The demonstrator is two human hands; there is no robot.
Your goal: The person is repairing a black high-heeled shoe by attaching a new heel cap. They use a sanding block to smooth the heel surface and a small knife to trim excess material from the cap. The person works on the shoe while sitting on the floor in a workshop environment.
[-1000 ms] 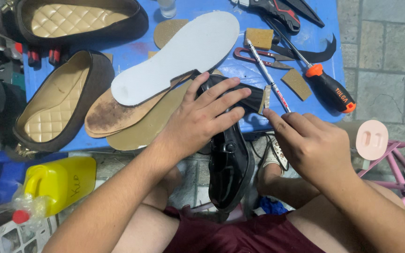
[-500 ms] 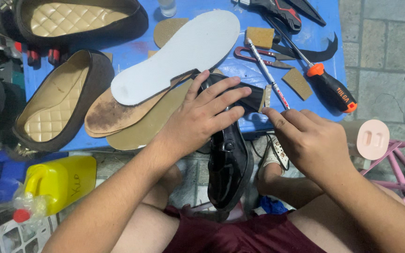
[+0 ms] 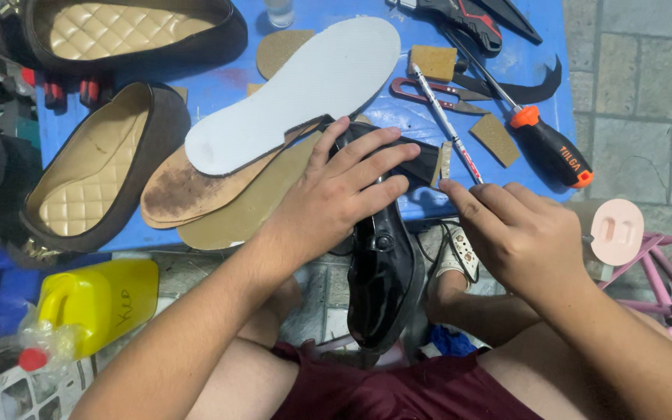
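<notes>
Beside black shoe (image 3: 383, 272): insoles (image 3: 274, 148), screwdriver (image 3: 542, 140).

Only one view on my end: a head-worn camera looking steeply down, close in, over my own forearms and lap. It faces forward onto the near edge of the blue table (image 3: 219, 89), which fills the upper frame, with my left hand (image 3: 336, 194) and right hand (image 3: 523, 233) at centre over the black shoe (image 3: 383, 280). Stone floor (image 3: 631, 93) runs down the right side, a yellow jug (image 3: 99, 299) sits lower left; no second view to overlap.
</notes>
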